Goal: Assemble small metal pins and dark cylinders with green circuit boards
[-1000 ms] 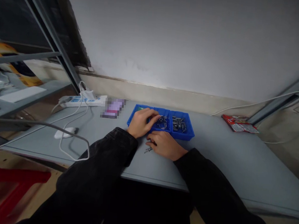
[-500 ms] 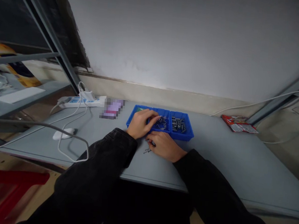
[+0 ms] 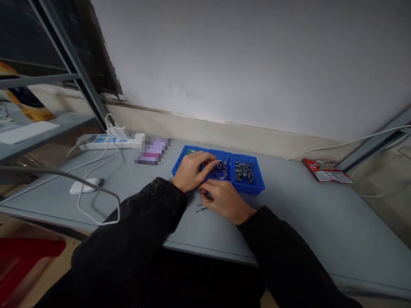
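Head view: hands curled, grip unclear; smooth blue plastic bins, slim metal pins.

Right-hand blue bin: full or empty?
Neither empty nor brim-full: the right-hand blue bin is open-topped, with a loose pile of small metal cylinders inside and its rim standing above them.

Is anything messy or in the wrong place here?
A little. Some thin metal pieces lie loose on the table by the right hand, while other metal bits sit inside the blue bins. The pale cable makes a messy loop on the left.
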A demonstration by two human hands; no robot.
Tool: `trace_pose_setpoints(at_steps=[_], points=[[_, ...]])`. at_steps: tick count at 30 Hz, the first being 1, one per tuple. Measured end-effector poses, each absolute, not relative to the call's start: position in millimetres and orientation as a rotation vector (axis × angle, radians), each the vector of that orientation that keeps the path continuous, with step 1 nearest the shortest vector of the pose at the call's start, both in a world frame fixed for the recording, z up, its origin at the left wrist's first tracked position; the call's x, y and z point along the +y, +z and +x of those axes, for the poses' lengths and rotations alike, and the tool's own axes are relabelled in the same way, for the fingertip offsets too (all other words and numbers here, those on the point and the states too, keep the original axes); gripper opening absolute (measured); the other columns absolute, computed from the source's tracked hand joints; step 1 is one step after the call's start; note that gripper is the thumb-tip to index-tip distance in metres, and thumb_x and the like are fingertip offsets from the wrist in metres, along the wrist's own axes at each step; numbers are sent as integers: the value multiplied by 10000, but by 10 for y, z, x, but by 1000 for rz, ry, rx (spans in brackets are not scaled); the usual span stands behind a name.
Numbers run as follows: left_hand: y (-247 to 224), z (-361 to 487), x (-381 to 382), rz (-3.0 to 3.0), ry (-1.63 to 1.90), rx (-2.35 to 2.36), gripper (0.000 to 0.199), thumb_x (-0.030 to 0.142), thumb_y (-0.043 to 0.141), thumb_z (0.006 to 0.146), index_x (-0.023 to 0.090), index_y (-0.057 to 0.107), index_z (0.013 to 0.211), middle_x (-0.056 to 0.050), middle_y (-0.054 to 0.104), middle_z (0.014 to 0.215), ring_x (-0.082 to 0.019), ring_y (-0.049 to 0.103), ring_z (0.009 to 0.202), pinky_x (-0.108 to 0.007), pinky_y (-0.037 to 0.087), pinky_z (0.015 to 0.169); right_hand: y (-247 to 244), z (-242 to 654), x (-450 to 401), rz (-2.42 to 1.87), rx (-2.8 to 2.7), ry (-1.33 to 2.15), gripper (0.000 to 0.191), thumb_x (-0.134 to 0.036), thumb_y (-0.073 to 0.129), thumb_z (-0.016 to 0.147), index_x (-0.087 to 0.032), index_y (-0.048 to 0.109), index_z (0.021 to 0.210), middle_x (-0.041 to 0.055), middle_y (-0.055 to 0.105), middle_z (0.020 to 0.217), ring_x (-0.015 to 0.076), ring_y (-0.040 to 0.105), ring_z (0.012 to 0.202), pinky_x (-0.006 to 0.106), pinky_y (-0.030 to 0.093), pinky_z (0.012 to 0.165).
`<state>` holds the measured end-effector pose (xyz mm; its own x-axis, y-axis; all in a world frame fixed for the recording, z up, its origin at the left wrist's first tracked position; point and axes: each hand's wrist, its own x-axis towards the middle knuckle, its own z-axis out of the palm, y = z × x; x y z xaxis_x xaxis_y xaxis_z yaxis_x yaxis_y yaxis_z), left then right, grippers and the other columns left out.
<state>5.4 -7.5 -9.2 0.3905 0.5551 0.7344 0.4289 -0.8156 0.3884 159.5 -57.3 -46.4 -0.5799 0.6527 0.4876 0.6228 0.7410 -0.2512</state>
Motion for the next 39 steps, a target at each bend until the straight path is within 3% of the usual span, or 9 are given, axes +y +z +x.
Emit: trace_pose_setpoints(at_steps=[10,15,20,25,30,34,39], points=[[-64,14,-81,2490,1430,805,247,284,477,1009,153,668,924,-41,667,813,-149,607,767,-298,482,752,-276,1775,-510,-996,-2027,33,119,-139,575,864,-182,630,960,-5,651,770,108,543,594,251,448,663],[-63,26,-86,2526,1404,784,227,301,513,996,151,667,921,-39,665,823,-142,589,748,-291,478,737,-190,1904,-463,-1115,-1813,20,70,-211,620,850,-194,602,916,-73,503,561,99,479,482,242,424,580],[-79,42,-75,2543,1340,803,207,312,551,983,154,678,1024,-60,684,889,-144,595,766,-292,490,747,-152,1953,-472,-1093,-1811,32,48,-231,613,874,-197,601,906,-86,451,536,96,459,468,241,424,572],[-102,42,-61,2587,1301,790,200,300,550,986,153,685,1001,-60,693,903,-157,618,814,-309,498,785,-170,1951,-476,-1022,-1830,-66,46,-224,608,906,-193,620,939,-69,474,582,95,461,496,237,420,564],[-104,35,-64,2580,1371,802,167,272,560,981,154,678,984,-51,695,889,-151,631,809,-294,506,775,-180,1957,-446,-986,-1858,-100,105,-257,573,951,-194,636,1007,6,642,785,113,516,564,265,463,607],[-95,35,-66,2525,1499,842,143,258,578,969,157,679,968,-45,707,892,-143,639,792,-285,516,757,-165,1989,-413,-987,-1888,-73,125,-268,567,969,-194,653,1019,39,694,926,142,611,694,291,502,704],[-100,39,-61,2508,1489,869,128,248,581,967,158,671,979,-39,704,878,-137,632,781,-282,515,747,-92,2026,-356,-954,-1914,-73,189,-236,496,1007,-199,674,957,37,705,929,166,659,863,302,502,800]])
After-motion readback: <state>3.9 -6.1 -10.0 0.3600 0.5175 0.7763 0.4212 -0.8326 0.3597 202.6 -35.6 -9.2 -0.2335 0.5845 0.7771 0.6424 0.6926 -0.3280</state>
